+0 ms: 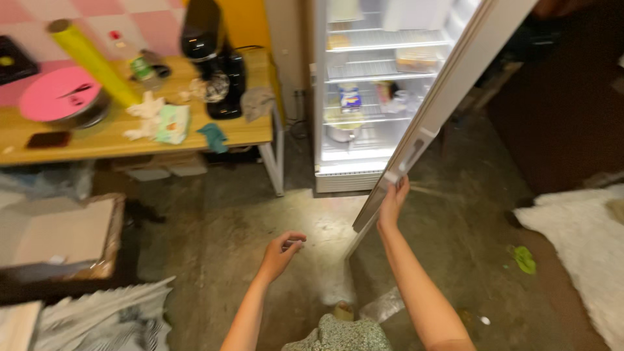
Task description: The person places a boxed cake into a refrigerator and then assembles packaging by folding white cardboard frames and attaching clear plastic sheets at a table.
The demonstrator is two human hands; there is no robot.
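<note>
Fridge door [434,110] ajar — my right hand [393,201] grips its lower edge.
Door's long axis runs up-right from that hand; left hand [283,250] loosely curled, empty, farther.

The fridge door [442,97] runs off the top edge, and the items on the fridge shelves [370,97] are too blurred to identify.

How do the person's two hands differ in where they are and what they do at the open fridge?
The right hand is stretched forward and grips the lower edge of the open fridge door; the left hand hangs free over the concrete floor, touching no part of the fridge. The right hand's fingers are extended along the door; the left hand's fingers are curled, perhaps pinching something small. Both arms are bare.
</note>
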